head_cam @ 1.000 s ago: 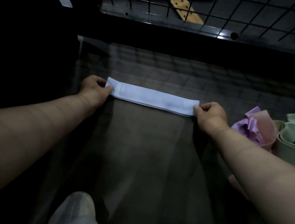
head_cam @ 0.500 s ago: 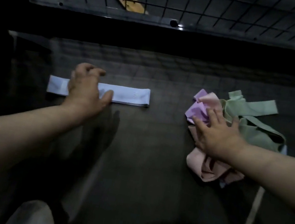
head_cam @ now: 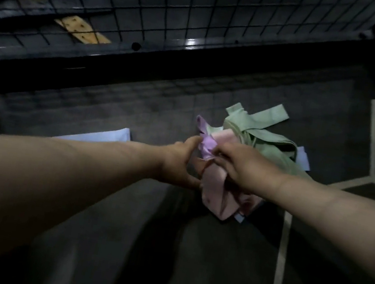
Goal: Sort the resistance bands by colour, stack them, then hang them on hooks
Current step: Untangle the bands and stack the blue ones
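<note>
Both left hand (head_cam: 178, 162) and right hand (head_cam: 246, 169) curled on tangled bands (head_cam: 218, 194)

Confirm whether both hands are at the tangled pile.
Yes, the left hand and right hand both grip the purple band atop the pile.

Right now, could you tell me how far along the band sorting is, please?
Done: one blue band lies flat, set aside. In hand: left hand and right hand pinch a purple band. Left: pink bands and green bands lie tangled, unsorted; none hung yet.
</note>
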`<state>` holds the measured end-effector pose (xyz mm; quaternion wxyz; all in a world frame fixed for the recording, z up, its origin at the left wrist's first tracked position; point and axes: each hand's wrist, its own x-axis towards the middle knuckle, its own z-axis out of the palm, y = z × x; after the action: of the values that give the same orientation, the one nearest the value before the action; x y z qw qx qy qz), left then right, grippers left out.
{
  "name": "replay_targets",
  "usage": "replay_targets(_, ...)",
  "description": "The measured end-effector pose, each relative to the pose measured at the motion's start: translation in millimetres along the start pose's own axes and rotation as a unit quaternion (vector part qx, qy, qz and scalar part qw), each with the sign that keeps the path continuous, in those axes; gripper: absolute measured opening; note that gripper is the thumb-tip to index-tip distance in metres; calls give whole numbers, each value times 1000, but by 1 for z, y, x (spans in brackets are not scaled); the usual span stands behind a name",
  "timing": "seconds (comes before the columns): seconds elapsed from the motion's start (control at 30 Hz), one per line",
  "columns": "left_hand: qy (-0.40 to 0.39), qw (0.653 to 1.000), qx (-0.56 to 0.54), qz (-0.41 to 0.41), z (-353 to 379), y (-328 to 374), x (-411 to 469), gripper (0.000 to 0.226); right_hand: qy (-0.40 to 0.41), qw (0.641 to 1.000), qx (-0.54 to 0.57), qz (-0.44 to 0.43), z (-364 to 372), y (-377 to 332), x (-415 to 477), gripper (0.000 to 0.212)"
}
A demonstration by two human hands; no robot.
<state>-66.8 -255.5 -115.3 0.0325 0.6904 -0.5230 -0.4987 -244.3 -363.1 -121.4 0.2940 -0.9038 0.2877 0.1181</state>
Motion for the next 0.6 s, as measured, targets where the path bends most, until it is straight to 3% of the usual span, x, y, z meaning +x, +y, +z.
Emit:
replay_targets(0.07,3,994,-112,-19,14,14,17,122,6,999,25,24,-9,3,5,18)
replay_targets(0.13,41,964,-259,-30,29,23,28,122,27,996,60,53,-21,10,5,26)
replay_targets(0.2,103,927,-357,-56,44,27,37,99,47,998,-16,47,-31,29,0,29)
replay_targets(0.3,110,943,-282,-139,54,22,48,41,42,991,-65,110,-43,59,-19,36)
replay_targets(0.37,86,944,-274,-164,55,19,51,19,34,988,-83,127,-41,73,-27,30)
replay_targets(0.53,83,933,-313,-159,57,19,56,10,30,962,-205,176,-23,82,-22,30)
replay_targets(0.6,72,926,-336,-158,61,21,57,12,57,965,-181,181,-14,74,-21,40)
